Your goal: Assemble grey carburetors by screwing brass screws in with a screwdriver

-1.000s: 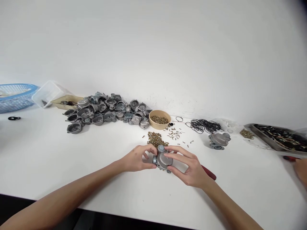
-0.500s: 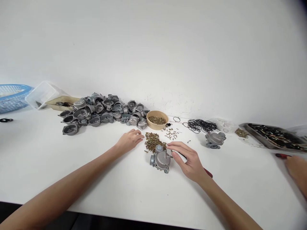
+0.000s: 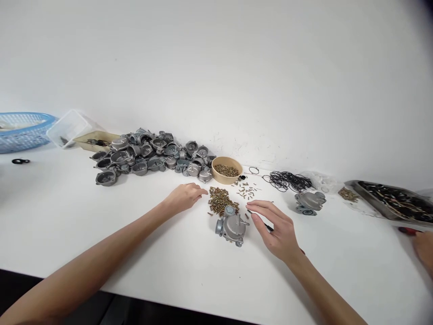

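Observation:
My left hand (image 3: 187, 197) rests on the white table at the left edge of a heap of brass-coloured screws (image 3: 221, 201). Its fingers are curled together, and anything between them is hidden. A grey metal carburetor (image 3: 234, 228) stands just in front of the heap, round bowl upward. To its right hovers my right hand (image 3: 275, 230), fingers stretched and apart. Beneath that hand lies a screwdriver (image 3: 269, 228); its dark shaft shows between thumb and fingers, and the palm and wrist cover most of its handle.
Many carburetor bodies (image 3: 140, 169) are piled at back left, beside a tan bowl of screws (image 3: 215, 174). Black rubber rings (image 3: 291, 181), another carburetor (image 3: 309, 203) and a metal tray (image 3: 379, 205) stand right. Another person's hand (image 3: 424, 248) is at the right edge, by a red-handled tool (image 3: 409, 231).
The whole view has shifted slightly, so things appear farther right. My right hand has drawn a little away from the carburetor. My left hand has hardly moved.

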Motion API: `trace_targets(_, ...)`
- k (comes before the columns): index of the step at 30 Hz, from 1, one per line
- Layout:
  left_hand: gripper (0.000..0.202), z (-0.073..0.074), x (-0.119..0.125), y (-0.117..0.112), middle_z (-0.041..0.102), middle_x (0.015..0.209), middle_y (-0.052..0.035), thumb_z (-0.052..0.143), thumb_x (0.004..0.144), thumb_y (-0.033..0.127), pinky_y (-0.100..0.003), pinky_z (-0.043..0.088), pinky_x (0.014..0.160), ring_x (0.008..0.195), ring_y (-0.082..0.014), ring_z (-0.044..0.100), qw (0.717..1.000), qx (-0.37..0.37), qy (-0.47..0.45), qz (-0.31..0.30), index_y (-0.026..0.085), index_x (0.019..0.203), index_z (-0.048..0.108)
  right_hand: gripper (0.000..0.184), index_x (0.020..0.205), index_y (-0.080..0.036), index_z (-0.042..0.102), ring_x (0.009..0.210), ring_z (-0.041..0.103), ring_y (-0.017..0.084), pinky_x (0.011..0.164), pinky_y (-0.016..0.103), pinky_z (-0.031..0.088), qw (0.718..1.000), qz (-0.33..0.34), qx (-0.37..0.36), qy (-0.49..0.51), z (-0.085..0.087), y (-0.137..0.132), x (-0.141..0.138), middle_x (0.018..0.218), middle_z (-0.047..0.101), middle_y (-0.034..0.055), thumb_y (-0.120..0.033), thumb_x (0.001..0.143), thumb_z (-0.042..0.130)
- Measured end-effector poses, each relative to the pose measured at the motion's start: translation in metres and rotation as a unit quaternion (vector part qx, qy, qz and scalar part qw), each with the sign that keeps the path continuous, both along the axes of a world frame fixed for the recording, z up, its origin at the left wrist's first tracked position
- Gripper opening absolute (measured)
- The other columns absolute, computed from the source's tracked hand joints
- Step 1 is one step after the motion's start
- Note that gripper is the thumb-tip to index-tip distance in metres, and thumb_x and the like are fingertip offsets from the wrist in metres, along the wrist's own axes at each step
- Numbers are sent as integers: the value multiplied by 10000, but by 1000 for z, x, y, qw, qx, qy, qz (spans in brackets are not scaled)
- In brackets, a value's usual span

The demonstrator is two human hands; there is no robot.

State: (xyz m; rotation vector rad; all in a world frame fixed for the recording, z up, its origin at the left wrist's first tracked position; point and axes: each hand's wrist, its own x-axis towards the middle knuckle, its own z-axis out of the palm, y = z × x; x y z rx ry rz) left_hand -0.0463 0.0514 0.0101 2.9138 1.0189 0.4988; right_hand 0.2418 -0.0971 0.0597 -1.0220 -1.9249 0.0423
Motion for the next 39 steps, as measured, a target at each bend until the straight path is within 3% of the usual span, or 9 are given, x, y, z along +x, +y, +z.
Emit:
trace_targets(6,329,-5,0,3,697,943,-96,467,1000,88,-279,532,707,923,-231,662,1000,-6,-30,-3,182,1275,623,314,1156,-255,712,1008,686,189,886,345,569,1000,-5,0,2,3,0,1,1098,715,58,-53,939,608)
trace_targets(10,289,11,8,-11,702,1036,-95,441,1030,109,-293,557,771,895,-191,680,992,-29,-122,-13,182,1259,601,321,1143,-248,714,992,690,189,865,339,578,1000,-7,18,5,7,-3,-1,1083,718,62,-34,924,619)
trace_targets(13,245,36,21,-43,698,943,-52,515,1027,170,-253,573,736,838,-156,680,935,-132,-324,-62,196,1255,601,345,1156,-227,707,973,693,185,845,325,588,999,12,34,-1,13,-11,-7,1083,713,76,-6,899,639)
trace_targets(16,260,55,36,-83,700,908,-41,607,990,174,-232,591,726,836,-145,689,868,-247,-410,-132,194,1249,618,378,1194,-194,693,945,695,186,796,316,606,997,62,52,-12,18,-20,-17,1069,709,93,7,874,668)
trace_targets(23,243,52,51,-129,720,886,-42,704,928,121,-205,611,662,771,-129,691,782,-369,-466,-190,198,1157,681,321,1092,-155,724,843,730,151,699,244,628,990,113,84,-10,22,-31,-30,966,761,74,53,854,672)
trace_targets(29,233,49,37,-97,764,988,-77,675,927,63,-228,596,718,838,-147,710,885,-82,-392,-238,177,1128,691,367,1099,-187,739,848,761,170,692,264,650,993,80,88,4,25,-33,-18,992,790,60,64,841,665)
trace_targets(31,173,45,27,-77,773,953,-55,652,941,86,-251,575,719,821,-154,697,927,1,-327,-185,187,1067,713,375,1080,-223,750,824,767,171,703,265,654,996,19,81,15,26,-27,-8,961,798,29,50,829,692)
trace_targets(34,71,31,13,-54,763,893,-35,673,945,199,-302,553,762,837,-187,681,970,-47,-232,-50,203,961,742,303,1018,-257,770,804,768,175,739,285,653,997,-56,57,16,23,-13,10,899,799,0,-11,849,715)
trace_targets(39,103,11,8,-48,746,1011,-39,719,927,317,-291,528,810,962,-212,684,985,-141,-96,-30,254,960,793,145,933,-245,774,761,761,171,665,277,638,997,-20,-71,3,5,3,22,878,796,4,-126,901,697)
